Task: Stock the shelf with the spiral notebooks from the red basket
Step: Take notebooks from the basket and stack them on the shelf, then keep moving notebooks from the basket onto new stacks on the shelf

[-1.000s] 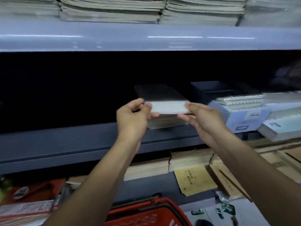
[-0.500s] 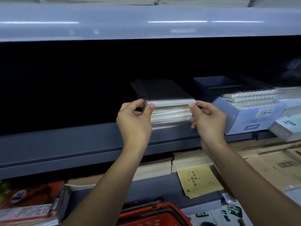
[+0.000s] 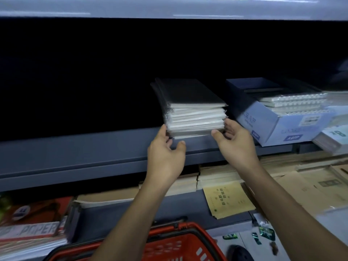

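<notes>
A stack of plastic-wrapped notebooks (image 3: 195,117) with a dark top cover lies on the grey shelf (image 3: 94,147), near its front edge. My left hand (image 3: 165,157) is at the stack's lower left corner, its fingertips touching the side and its thumb down on the shelf lip. My right hand (image 3: 235,144) is at the lower right corner, thumb against the front edge and fingers along the right side. Both hands have their fingers spread and grip nothing. The red basket (image 3: 169,245) sits below between my forearms, and its contents are hidden.
A pale blue carton (image 3: 273,125) holding white spiral notebooks (image 3: 293,104) stands just right of the stack. Brown paper pads and a yellow booklet (image 3: 227,200) fill the lower shelf. Red paper packs (image 3: 32,223) lie at the lower left. The shelf left of the stack is dark.
The notebook held in both hands went down onto the stack. My hands then slid from the top notebook down to the stack's bottom corners and opened.
</notes>
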